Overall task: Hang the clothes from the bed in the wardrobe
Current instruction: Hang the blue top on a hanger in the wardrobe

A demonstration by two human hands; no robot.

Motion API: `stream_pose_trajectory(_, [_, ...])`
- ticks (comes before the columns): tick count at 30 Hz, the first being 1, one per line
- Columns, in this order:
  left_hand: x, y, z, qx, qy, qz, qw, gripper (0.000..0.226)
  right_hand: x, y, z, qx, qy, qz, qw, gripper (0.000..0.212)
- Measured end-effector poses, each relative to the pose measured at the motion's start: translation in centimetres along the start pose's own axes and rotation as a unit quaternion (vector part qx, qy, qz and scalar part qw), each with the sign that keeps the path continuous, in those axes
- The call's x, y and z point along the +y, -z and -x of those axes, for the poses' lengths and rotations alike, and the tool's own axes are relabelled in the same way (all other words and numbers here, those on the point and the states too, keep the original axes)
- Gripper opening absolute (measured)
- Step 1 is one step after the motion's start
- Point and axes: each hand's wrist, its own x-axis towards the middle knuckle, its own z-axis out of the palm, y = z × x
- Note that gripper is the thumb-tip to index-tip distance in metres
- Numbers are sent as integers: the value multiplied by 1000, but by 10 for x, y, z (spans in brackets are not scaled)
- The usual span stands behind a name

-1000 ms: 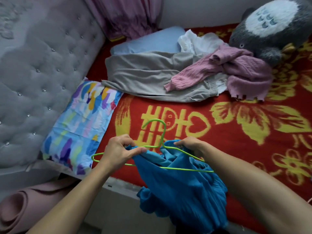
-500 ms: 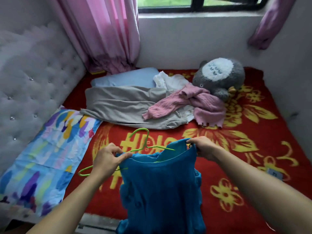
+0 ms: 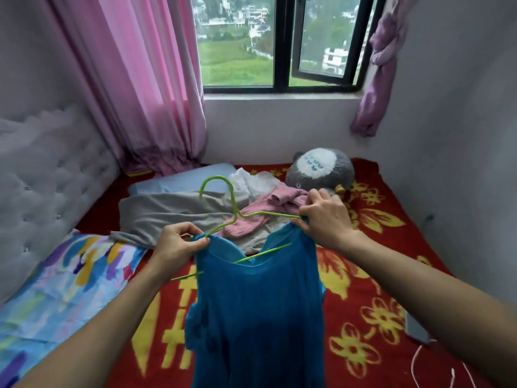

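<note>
Blue top (image 3: 257, 312) on green hanger (image 3: 232, 211), L hand (image 3: 176, 245) & R hand (image 3: 324, 219) pinching shoulders

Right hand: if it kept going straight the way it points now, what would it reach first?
Probably the pink sweater on the bed: the right hand, gripping the blue garment and green hanger, points forward and left toward it. Depth is unclear; it may pass above.

Daylit window (image 3: 279, 43) between pink curtains (image 3: 134, 79), grey walls (image 3: 447, 135), tufted headboard (image 3: 50, 186), red flowered blanket (image 3: 372, 275).
</note>
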Motion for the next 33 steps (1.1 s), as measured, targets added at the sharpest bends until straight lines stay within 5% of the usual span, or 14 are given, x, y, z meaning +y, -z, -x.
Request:
stream_pose_trajectory(4, [18,31,6,-2,-5,-50,999,17,-5,34,3,27,41,-151,987,33])
stream_pose_trajectory(10, [38,68,36,72,-21,-193,978,17,-4,83,7,104,87,-193,972,37])
stream_pose_trajectory(15, [80,56,96,138,-105,-256,951,13,-9,112,15,85,103,-278,951,35])
stream_pose_trajectory(21, [98,57,212,237,-67,-227,942,23,-47,149,47,33,219,-307,925,24])
stream_pose_trajectory(26, [105,93,321,301,4,-260,917,20,-128,191,82,-76,319,-466,822,22])
stream_pose_trajectory(33, [91,158,500,421,132,-259,859,21,-259,244,149,-229,385,-551,704,14])
